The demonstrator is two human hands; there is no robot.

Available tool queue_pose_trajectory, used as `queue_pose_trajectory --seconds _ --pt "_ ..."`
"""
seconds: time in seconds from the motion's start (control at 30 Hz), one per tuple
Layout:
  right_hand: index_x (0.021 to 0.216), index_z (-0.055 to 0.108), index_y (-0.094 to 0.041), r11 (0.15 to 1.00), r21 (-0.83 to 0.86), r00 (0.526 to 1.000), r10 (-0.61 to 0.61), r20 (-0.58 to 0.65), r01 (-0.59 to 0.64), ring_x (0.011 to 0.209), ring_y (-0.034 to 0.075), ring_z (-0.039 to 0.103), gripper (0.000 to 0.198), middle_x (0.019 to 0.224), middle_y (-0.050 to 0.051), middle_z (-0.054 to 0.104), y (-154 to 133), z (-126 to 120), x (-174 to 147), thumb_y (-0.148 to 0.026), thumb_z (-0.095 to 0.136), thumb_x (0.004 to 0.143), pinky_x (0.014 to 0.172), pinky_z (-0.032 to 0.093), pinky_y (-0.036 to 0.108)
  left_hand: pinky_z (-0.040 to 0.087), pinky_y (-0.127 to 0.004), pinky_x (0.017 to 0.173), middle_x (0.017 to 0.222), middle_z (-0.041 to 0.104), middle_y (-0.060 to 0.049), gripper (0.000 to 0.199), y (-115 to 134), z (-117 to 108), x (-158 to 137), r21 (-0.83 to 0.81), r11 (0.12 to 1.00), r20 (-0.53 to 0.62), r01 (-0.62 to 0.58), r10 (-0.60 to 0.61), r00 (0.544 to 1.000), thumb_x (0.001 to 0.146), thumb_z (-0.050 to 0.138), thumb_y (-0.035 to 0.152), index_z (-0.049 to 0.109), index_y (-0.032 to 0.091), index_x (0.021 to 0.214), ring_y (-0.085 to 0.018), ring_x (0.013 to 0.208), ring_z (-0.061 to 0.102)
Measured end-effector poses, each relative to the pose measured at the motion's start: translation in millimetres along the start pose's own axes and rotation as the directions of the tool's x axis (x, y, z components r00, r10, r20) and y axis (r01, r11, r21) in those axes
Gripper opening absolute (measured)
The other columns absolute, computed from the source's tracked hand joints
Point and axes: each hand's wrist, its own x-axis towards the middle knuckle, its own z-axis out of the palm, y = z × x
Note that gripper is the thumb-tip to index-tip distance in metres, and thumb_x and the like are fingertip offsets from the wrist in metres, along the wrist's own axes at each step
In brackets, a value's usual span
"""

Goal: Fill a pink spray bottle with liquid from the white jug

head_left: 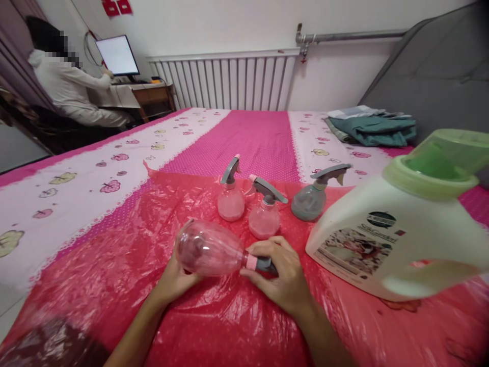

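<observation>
A clear pink spray bottle (214, 248) lies on its side between my hands, above a red plastic sheet (126, 275). My left hand (176, 270) is wrapped round its rounded base. At the other end, my right hand (280, 270) grips the pink collar and grey spray head (263, 264), part of which the fingers hide. Just beyond stand two small pink spray bottles (231, 201) (264, 221) with grey triggers, liquid in their bottoms. A grey-green spray bottle (308, 200) stands to their right.
A large white jug (355, 234) with a green cap stands close on my right. Folded cloths (370, 127) lie on the patterned bedspread (244, 135). Behind are a radiator (225, 81) and, far left, a person (69, 81) seated at a monitor (117, 56). A dark bag (53, 341) is at lower left.
</observation>
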Motion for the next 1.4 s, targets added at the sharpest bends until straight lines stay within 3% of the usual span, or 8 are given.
queue_pose_trajectory --seconds 0.2,0.4,0.67,0.9,1.07,1.2,1.4 --pt "0.101 0.062 -0.018 0.999 -0.009 0.999 0.039 0.003 -0.039 0.081 0.014 0.065 0.022 0.092 0.001 0.07 0 -2 -1 -0.04 0.066 0.103 0.076 0.05 0.03 0.058 -0.053 0.103 0.111 0.071 -0.004 0.107 -1 1 -1 -0.086 0.994 0.002 0.062 -0.062 0.998 0.057 0.095 0.034 0.043 0.034 0.15 -0.031 0.104 0.072" --pt "0.101 0.063 -0.019 0.996 -0.005 0.996 0.09 0.024 -0.09 0.081 0.014 0.064 0.028 0.091 0.001 0.069 2 -3 -4 -0.047 0.068 0.101 0.073 0.05 0.028 0.062 -0.049 0.095 0.124 0.07 -0.008 0.105 -11 -4 -1 -0.123 0.992 0.022 -0.008 0.011 1.0 0.048 0.098 0.029 0.051 0.034 0.142 -0.034 0.108 0.072" --pt "0.103 0.062 -0.019 1.0 0.0 0.999 0.011 0.049 -0.011 0.088 0.014 0.069 0.016 0.097 0.002 0.072 4 0 -1 -0.035 0.063 0.106 0.082 0.047 0.031 0.057 -0.057 0.103 0.131 0.069 -0.017 0.106 -12 -5 -1 -0.136 0.988 -0.022 0.074 -0.078 0.997 0.042 0.097 0.055 0.053 0.024 0.133 -0.043 0.121 0.067" --pt "0.107 0.063 -0.022 0.988 -0.119 0.994 -0.096 0.055 0.102 0.094 0.012 0.067 0.005 0.112 0.0 0.071 2 -1 -1 -0.024 0.058 0.107 0.089 0.042 0.034 0.058 -0.055 0.1 0.126 0.072 -0.017 0.099 -19 -5 -3 -0.113 0.991 -0.047 0.066 -0.071 0.996 0.047 0.093 0.06 0.055 0.024 0.131 -0.042 0.117 0.069" --pt "0.1 0.064 -0.023 0.943 -0.272 0.981 -0.195 0.015 0.192 0.086 0.009 0.064 0.018 0.112 -0.004 0.072 -8 -2 4 -0.012 0.051 0.107 0.091 0.04 0.036 0.057 -0.053 0.101 0.129 0.07 -0.017 0.1 -31 -10 -2 -0.142 0.986 -0.036 0.091 -0.097 0.995 0.05 0.086 0.073 0.06 0.021 0.132 -0.042 0.12 0.067" --pt "0.093 0.062 -0.024 0.948 -0.27 0.984 -0.178 -0.015 0.168 0.085 0.01 0.063 0.02 0.109 -0.006 0.072 -8 -4 5 -0.011 0.053 0.106 0.093 0.039 0.037 0.052 -0.052 0.108 0.135 0.067 -0.017 0.108 -34 -13 0 -0.212 0.971 -0.067 0.11 -0.127 0.99 0.054 0.078 0.083 0.056 0.019 0.139 -0.042 0.126 0.064" --pt "0.103 0.062 -0.023 0.975 -0.193 0.994 -0.11 0.006 0.109 0.097 0.012 0.064 0.016 0.114 -0.001 0.069 -1 -2 0 -0.008 0.055 0.103 0.098 0.039 0.037 0.049 -0.053 0.112 0.142 0.063 -0.017 0.107 -44 -14 1 -0.252 0.964 -0.076 0.084 -0.107 0.991 0.057 0.075 0.085 0.055 0.02 0.139 -0.043 0.133 0.059"
